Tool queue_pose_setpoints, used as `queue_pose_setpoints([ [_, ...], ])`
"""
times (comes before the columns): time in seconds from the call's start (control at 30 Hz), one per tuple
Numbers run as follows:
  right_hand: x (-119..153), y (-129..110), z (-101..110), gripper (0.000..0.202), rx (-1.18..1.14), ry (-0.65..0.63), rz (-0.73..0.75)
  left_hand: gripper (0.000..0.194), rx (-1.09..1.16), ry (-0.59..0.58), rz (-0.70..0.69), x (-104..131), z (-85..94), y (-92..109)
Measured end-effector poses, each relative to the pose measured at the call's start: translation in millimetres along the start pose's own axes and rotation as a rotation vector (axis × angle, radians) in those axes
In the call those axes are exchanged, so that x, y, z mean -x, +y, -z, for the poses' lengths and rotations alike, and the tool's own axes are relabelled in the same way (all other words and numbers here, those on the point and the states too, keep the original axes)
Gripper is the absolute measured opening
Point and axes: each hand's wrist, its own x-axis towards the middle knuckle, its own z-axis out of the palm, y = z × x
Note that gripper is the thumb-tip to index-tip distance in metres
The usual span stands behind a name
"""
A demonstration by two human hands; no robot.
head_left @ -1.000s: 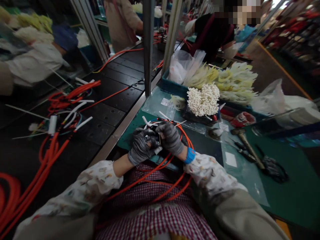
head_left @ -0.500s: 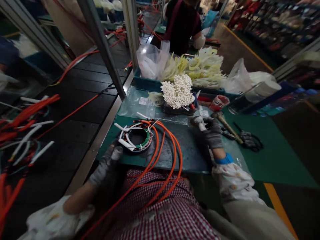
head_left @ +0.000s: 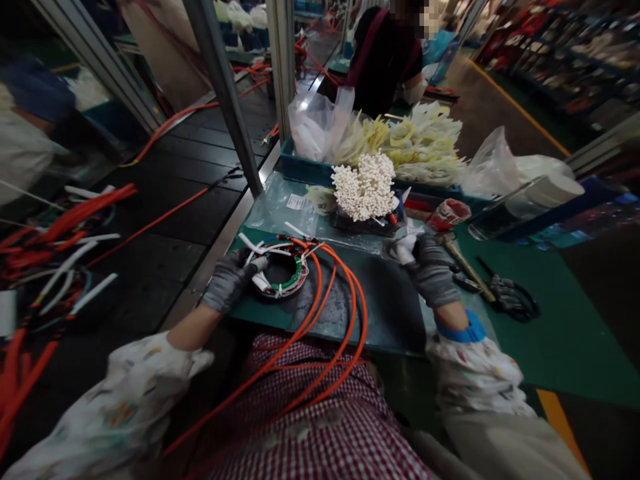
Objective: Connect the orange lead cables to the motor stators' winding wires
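The wired ring [head_left: 299,275] lies on the worktop [head_left: 565,347] immediately right of the left hand [head_left: 235,277], whose grip pinches its left rim, thumb over the top. The right hand [head_left: 431,270] is well apart, at a whitish item [head_left: 404,249]; whether its grip closes on that, I cannot tell. Round, the ring has no long axis; orange cables [head_left: 364,313] curve from its far right side toward the lap. Print on the white label [head_left: 297,203] and red-and-white container [head_left: 450,214] is unreadable.
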Motion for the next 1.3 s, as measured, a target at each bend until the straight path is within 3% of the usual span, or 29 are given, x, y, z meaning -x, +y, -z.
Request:
queue_pose_setpoints([
  [0.07, 31.8, -32.3, -10.6, 0.038, -0.078, -0.134, 0.082, 0.059, -0.021, -0.015, -0.054, -12.8, 0.1, -1.3],
  [0.2, 100.4, -83.7, -54.3, 0.04, -0.367, -0.398, 0.161, 0.075, -0.044, -0.051, -0.16, -23.0, -1.3, -8.1],
  [0.3, 137.0, -92.3, -77.7, 0.037, -0.383, -0.375, 0.118, 0.07, -0.047, -0.028, -0.227, -0.4, -3.7, -14.5],
  [0.4, 155.1, -86.9, -79.7, 0.03, -0.337, -0.324, 0.132, 0.051, -0.088, 0.061, -0.403, 38.8, -8.4, -19.4],
  [0.53, 159.6, -89.4, -63.9, 0.028, -0.38, -0.381, 0.168, 0.046, -0.181, 0.158, -0.709, 76.6, -13.0, -24.4],
  [0.7, 152.9, -105.5, -55.7, 0.028, -0.354, -0.444, 0.175, 0.057, -0.295, 0.206, -0.975, 83.7, -17.3, -31.9],
  [0.87, 146.4, -115.5, -58.4, 0.029, -0.138, -0.314, 0.278, 0.057, -0.327, 0.207, -0.992, 85.0, -17.5, -37.7],
  [1.1, 135.0, -123.9, -55.1, 0.031, -0.086, -0.314, 0.365, 0.052, -0.353, 0.186, -0.997, 85.5, -15.6, -41.3],
  [1.2, 132.4, -122.0, -48.8, 0.031, -0.111, -0.288, 0.367, 0.049, -0.377, 0.146, -0.927, 86.7, -13.8, -36.9],
  [1.3, 129.1, -114.7, -37.2, 0.024, -0.091, -0.353, 0.269, 0.051, -0.421, 0.046, -0.809, 85.8, -14.0, -19.9],
])
